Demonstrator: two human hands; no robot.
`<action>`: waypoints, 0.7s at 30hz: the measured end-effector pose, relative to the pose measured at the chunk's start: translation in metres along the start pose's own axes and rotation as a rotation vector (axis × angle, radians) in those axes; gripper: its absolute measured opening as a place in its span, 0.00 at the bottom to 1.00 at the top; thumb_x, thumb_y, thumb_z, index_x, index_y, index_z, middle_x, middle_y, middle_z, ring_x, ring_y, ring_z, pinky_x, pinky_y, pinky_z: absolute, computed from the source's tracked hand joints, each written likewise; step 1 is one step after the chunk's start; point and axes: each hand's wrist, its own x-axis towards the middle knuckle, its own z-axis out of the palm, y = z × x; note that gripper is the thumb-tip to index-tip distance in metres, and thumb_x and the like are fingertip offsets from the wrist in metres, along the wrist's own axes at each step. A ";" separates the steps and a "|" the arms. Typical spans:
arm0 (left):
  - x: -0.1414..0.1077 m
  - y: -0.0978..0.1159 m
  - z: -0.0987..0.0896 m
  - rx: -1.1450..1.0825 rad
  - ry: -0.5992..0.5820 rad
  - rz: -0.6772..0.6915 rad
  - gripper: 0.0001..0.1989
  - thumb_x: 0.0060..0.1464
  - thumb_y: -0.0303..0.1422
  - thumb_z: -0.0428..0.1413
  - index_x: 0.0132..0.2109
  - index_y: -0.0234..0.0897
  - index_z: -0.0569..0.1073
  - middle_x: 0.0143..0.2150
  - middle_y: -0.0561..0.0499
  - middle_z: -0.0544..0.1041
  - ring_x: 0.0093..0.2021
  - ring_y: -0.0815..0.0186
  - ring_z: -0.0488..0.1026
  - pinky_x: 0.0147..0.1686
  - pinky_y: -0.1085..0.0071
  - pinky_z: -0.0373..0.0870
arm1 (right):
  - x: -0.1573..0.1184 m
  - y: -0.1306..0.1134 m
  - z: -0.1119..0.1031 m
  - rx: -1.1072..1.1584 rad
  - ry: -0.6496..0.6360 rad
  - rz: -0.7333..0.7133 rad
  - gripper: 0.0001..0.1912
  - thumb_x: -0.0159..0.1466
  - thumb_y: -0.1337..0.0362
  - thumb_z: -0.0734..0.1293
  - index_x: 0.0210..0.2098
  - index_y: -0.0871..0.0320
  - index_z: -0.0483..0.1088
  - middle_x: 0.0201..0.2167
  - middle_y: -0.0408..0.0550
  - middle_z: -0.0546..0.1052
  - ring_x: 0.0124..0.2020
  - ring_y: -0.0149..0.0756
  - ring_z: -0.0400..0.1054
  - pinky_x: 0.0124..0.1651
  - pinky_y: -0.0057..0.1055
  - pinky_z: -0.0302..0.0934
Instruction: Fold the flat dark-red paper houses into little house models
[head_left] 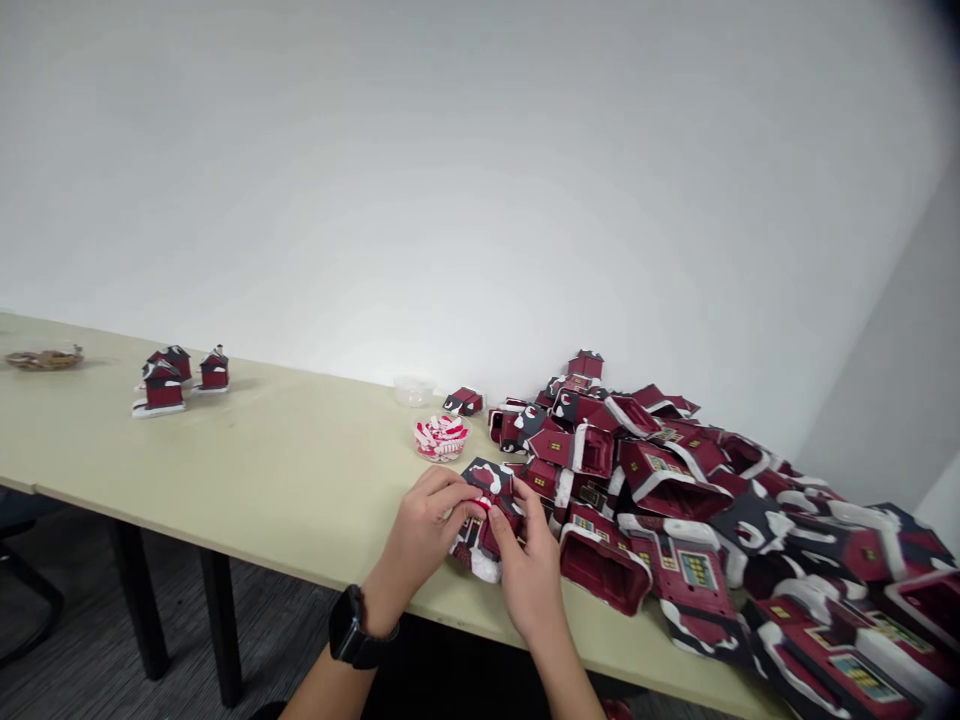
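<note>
A small dark-red toy house [489,474] with a dark, snow-patched roof is between my hands, close to the table's front edge. My left hand [429,525], with a black watch at its wrist, pinches a small red-and-white piece [484,503] against the house front. My right hand [531,560] is closed around the house's right side, its thumb close to that piece. My fingers partly hide the house and the small piece. Just beyond stands a clear bowl [442,457] filled with similar red-and-white striped pieces.
A large pile of similar houses [675,460] covers the table's right side, some showing open hollow bases. Behind the bowl are a clear container [414,390] and one house [465,401]. Farther left on the table [300,460] stand 3 houses [163,388] and a dish of brown pieces [45,358].
</note>
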 end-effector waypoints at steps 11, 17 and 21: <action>-0.005 -0.005 -0.005 0.035 -0.019 0.063 0.15 0.66 0.21 0.49 0.43 0.38 0.81 0.33 0.49 0.74 0.37 0.64 0.70 0.37 0.70 0.70 | 0.000 0.001 -0.003 -0.023 -0.064 -0.016 0.36 0.68 0.41 0.61 0.65 0.59 0.63 0.60 0.57 0.74 0.60 0.49 0.68 0.64 0.46 0.58; -0.006 -0.002 -0.002 0.092 0.027 0.086 0.14 0.67 0.20 0.50 0.41 0.36 0.79 0.32 0.50 0.72 0.36 0.65 0.68 0.37 0.70 0.69 | -0.002 -0.001 -0.003 -0.048 -0.058 -0.026 0.35 0.68 0.41 0.61 0.65 0.59 0.64 0.58 0.57 0.76 0.58 0.49 0.70 0.63 0.46 0.59; -0.006 -0.001 -0.001 0.109 0.042 0.087 0.13 0.66 0.19 0.50 0.41 0.36 0.78 0.32 0.50 0.71 0.36 0.64 0.68 0.38 0.69 0.69 | -0.001 0.001 -0.003 -0.034 -0.051 -0.012 0.35 0.68 0.41 0.62 0.64 0.59 0.64 0.59 0.57 0.75 0.59 0.50 0.70 0.62 0.45 0.61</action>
